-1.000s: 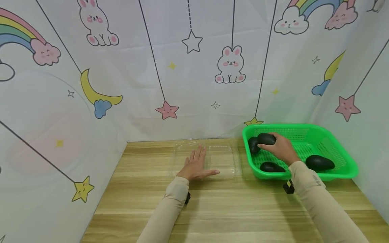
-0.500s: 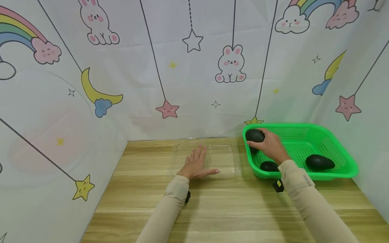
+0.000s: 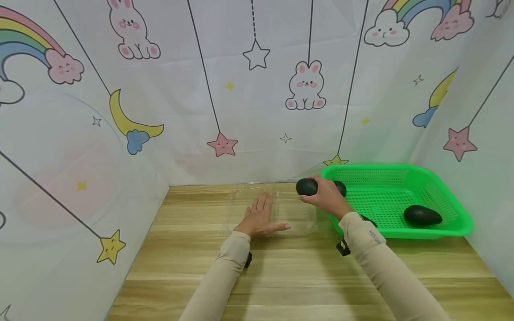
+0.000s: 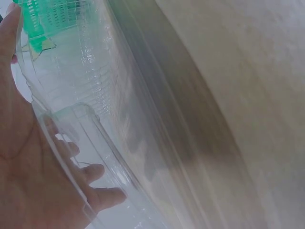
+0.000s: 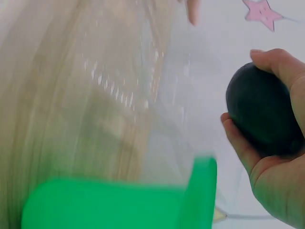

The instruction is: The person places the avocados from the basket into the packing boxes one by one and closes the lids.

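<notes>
My right hand (image 3: pixel 327 196) grips a dark avocado (image 3: pixel 306 187) between thumb and fingers, above the right part of a clear plastic container (image 3: pixel 295 211). In the right wrist view the held avocado (image 5: pixel 262 109) shows large in the palm. My left hand (image 3: pixel 259 218) lies over the container's left part with fingers extended and thumb out to the right. The left wrist view has the container's clear wall (image 4: pixel 90 119) in front of the palm, and several fingertips show beyond it.
A green mesh basket (image 3: pixel 401 166) stands to the right on the wooden table (image 3: pixel 281 276). Inside are an avocado (image 3: pixel 422 216) at the right, another (image 3: pixel 340 187) at the back left, and a third (image 3: pixel 367 219) partly behind the right sleeve. A printed curtain (image 3: pixel 261 111) hangs behind.
My right hand has carried the avocado leftward, out from over the basket to above the container's right side. The left hand has stayed in place.
</notes>
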Motion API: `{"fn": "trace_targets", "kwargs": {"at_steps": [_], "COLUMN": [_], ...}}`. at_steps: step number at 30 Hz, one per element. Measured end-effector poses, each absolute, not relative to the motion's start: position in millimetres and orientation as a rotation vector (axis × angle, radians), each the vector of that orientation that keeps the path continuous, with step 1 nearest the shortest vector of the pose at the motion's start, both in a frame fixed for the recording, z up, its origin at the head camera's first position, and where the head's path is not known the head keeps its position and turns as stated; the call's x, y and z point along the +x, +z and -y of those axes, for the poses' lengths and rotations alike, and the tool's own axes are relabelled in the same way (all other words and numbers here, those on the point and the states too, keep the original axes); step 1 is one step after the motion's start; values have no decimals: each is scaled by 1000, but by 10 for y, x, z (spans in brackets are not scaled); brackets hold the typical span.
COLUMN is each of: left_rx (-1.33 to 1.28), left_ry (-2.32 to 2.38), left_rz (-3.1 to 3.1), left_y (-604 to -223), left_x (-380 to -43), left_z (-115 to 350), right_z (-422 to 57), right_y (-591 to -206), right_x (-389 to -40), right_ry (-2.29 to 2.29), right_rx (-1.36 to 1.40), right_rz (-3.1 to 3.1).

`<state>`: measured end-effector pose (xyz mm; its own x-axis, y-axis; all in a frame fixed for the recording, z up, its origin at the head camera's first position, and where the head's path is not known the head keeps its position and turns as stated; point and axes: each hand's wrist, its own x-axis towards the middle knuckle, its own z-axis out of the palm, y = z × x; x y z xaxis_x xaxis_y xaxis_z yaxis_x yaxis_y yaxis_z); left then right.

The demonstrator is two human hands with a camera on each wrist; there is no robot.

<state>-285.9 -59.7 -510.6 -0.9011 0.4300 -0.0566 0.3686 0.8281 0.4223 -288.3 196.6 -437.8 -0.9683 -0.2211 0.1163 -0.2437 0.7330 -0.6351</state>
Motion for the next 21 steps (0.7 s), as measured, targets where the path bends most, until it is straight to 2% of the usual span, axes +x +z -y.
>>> {"fn": "trace_targets", "kwargs": {"at_steps": [9, 21], "left_rx": [625, 634], "left_ry": [641, 640], "left_rz": [-2854, -2851], "left_y": [-5112, -5093], "left_x": [-2851, -2835], "left_z": [619, 610], "right_z": [-1571, -1326], "right_y": [-4584, -4930], "right_x": [-2889, -2881], "right_ry": [1026, 1084], "right_rx": [375, 236], "right_rz": [2904, 2890]}}
